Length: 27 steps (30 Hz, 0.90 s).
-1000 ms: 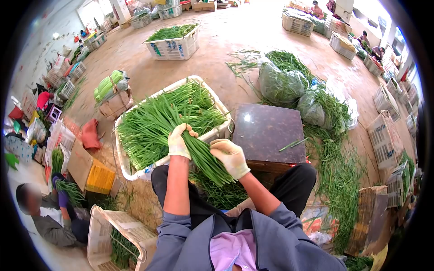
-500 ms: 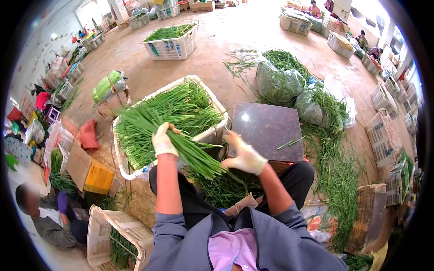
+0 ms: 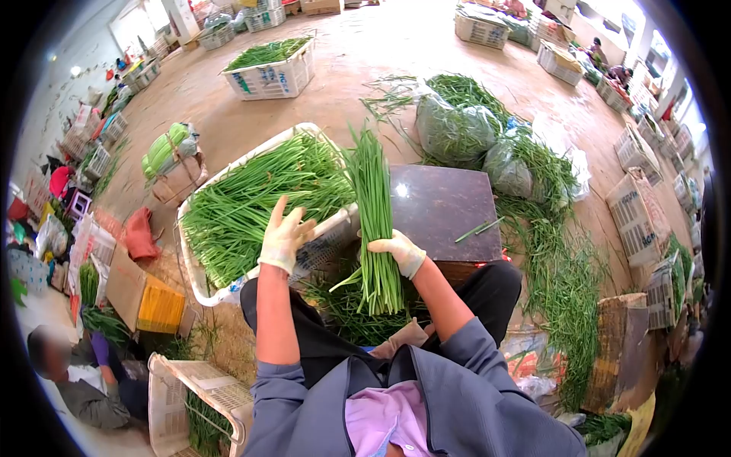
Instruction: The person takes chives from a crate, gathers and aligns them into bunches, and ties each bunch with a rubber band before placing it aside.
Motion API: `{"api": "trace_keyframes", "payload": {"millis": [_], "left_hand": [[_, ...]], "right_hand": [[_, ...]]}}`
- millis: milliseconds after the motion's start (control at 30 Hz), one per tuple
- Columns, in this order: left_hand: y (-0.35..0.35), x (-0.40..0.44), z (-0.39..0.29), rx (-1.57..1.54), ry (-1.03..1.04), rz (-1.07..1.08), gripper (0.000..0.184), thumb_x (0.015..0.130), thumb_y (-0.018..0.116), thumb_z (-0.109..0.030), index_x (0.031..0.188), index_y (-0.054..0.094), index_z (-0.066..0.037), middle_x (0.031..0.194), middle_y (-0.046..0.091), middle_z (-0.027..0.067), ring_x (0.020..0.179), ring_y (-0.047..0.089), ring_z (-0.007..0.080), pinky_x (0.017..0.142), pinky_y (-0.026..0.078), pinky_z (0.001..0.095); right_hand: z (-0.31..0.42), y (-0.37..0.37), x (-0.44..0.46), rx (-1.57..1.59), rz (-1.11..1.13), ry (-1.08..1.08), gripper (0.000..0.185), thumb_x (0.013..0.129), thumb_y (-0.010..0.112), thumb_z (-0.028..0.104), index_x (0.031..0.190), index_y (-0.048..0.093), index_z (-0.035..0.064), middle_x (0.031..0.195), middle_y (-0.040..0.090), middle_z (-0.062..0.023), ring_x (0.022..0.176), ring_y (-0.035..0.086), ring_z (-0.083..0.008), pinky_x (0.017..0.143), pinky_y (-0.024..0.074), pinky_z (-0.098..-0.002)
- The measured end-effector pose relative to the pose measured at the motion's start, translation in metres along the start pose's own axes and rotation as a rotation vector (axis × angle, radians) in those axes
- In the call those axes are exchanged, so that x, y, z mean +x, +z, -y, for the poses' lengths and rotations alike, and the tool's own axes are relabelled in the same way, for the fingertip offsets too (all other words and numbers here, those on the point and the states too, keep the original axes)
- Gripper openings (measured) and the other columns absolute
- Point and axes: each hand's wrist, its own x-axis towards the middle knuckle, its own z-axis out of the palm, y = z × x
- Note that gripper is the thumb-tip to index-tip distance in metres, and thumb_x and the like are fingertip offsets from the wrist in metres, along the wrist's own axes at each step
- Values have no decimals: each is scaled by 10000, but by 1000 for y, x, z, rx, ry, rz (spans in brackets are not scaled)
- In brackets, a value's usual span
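Observation:
A bunch of long green stalks, like garlic chives [image 3: 373, 206], stands nearly upright in front of me. Around its lower part my gloved right hand [image 3: 397, 252] is closed. My left hand [image 3: 285, 234], also in a pale glove, is open with fingers spread, holding nothing, at the near right side of the white basket [image 3: 199, 276]. More green stalks [image 3: 263, 198] fill that basket. Right of the bunch stands a dark-topped box [image 3: 445, 209] with a few loose stalks [image 3: 480, 228] on it. Loose greens [image 3: 343, 312] lie between my legs.
Plastic bags of greens [image 3: 457, 129] stand beyond the box, with scattered greens [image 3: 567, 305] along the right floor. Another filled basket [image 3: 274, 80] is farther ahead. At lower left are a tilted crate [image 3: 164, 404], a cardboard box [image 3: 141, 293] and a seated person [image 3: 91, 381].
The bunch has passed from my left hand to my right and swung from slanting to nearly upright. My left hand has let go and opened. The view has shifted slightly.

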Motion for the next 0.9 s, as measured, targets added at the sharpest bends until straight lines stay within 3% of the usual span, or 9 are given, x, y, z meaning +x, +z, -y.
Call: {"api": "trace_keyframes", "payload": {"millis": [67,167,233,300,500,567,667,767,900], "left_hand": [[-23,14,30,58,-125,63,711,899,684,-395,1436,416,-15,1368,515,235,1167,583,378,911,522,489],[-27,21,74,-156,-389,609,796,853,698,-516,1420,435,-24,1401,515,167,1192,571,327,1024,449,480],[6,6,77,-203,-159,666,840,823,719,-536,1419,430,-20,1381,531,146,1202,562,308,1046,431,449],[13,12,83,-452,-156,604,743,811,771,-381,1389,452,-41,1267,605,124,1167,582,329,998,470,463],[4,22,49,-716,-107,312,285,788,676,-38,1061,605,-81,869,657,62,871,629,257,909,510,464],[-14,37,34,-793,-17,235,253,817,601,-5,1061,582,-71,838,625,76,852,616,270,934,501,456],[-37,50,16,-768,124,15,220,832,581,21,1034,573,-66,818,608,80,815,594,262,938,479,452],[-53,59,23,-793,231,-91,204,839,586,10,1031,562,-57,806,601,84,800,588,264,938,478,453],[-55,62,37,-804,204,-183,131,881,594,-48,1007,569,-71,796,608,68,774,598,228,924,493,446]], "right_hand": [[11,3,-6,38,29,42,413,800,712,136,1173,602,-2,959,664,-98,828,660,-209,768,549,-356],[7,14,1,118,119,106,388,807,713,131,1154,612,-10,959,680,-119,813,676,-230,767,560,-375],[3,29,10,72,255,177,448,803,708,204,1166,589,-29,924,670,-165,807,678,-278,747,565,-384],[-4,41,18,-25,418,236,386,835,682,227,1129,633,-19,991,699,-162,839,698,-264,793,563,-374],[15,47,20,-472,221,229,525,841,697,374,1153,624,-42,1079,690,-172,955,678,-205,878,521,-329],[2,34,16,-886,-205,-406,493,860,714,340,1159,621,-41,1039,694,-147,920,670,-162,853,526,-316],[12,50,-9,-724,-571,-553,191,886,706,138,978,670,-26,777,698,-80,667,627,-104,618,518,-280],[-18,68,-27,-767,-232,-250,165,879,717,161,855,682,1,673,668,-70,612,618,-95,576,499,-276],[-17,117,-28,-1239,-351,-720,322,790,756,164,1090,658,103,764,614,-89,650,623,-265,600,508,-372]]}}
